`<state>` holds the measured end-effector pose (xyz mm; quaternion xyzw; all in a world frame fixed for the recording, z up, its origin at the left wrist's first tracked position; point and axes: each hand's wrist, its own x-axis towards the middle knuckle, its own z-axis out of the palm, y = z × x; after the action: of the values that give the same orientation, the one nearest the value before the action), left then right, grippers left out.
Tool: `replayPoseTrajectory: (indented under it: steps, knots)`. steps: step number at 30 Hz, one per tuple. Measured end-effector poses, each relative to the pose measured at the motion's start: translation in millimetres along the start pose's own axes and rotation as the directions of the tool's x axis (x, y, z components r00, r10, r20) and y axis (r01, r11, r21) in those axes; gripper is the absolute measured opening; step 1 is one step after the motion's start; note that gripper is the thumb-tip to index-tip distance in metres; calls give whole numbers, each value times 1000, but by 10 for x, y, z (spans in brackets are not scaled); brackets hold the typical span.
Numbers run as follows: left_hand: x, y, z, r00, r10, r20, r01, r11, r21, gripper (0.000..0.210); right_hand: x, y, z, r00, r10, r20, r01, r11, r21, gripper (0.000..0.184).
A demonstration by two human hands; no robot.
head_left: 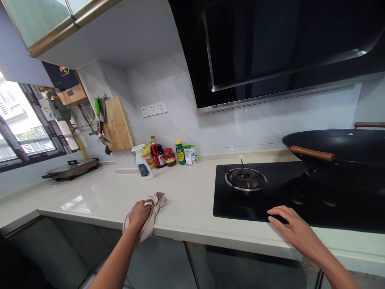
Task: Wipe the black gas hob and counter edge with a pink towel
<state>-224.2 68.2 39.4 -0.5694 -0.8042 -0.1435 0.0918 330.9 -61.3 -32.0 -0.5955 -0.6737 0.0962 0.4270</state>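
My left hand (139, 214) is closed on a crumpled cloth (156, 204), pale with purplish patches, at the front edge of the white countertop (186, 200). Part of the cloth hangs over that edge. Over the front border of the black gas stove (258, 208), my right hand (293, 226) is held with thumb and fingers apart and nothing between them. Whether it touches the counter, I cannot tell. The near burner (246, 178) is bare, and a large wok (339, 146) with wooden handles stands on the right of the stove.
Against the wall stand a white spray bottle (143, 162), a dark sauce bottle (157, 154), a red-lidded jar (169, 157) and a green bottle (180, 152). An electric pan (72, 167) sits in the left corner. A cutting board (117, 124) hangs nearby. The range hood (270, 52) slopes overhead.
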Motion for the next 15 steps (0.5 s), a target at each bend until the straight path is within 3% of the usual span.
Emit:
replayPoseTrajectory:
  steps: [3, 7, 12, 15]
  knots:
    - [-9, 368, 17, 994, 27, 103, -27, 1000, -3, 54, 9, -15, 13, 1000, -4, -5, 4, 1000, -17, 36]
    - [-238, 901, 41, 959, 180, 220, -176, 984, -35, 64, 9, 0, 27, 1000, -21, -16, 21, 1000, -18, 35]
    - [-774, 1452, 50, 842, 440, 314, -425, 898, -118, 59, 7, 13, 24, 1000, -12, -16, 12, 1000, -17, 37]
    - [-1039, 1588, 47, 754, 583, 302, -554, 812, -184, 59, 4, -7, 4, 999, -32, -12, 32, 999, -24, 36]
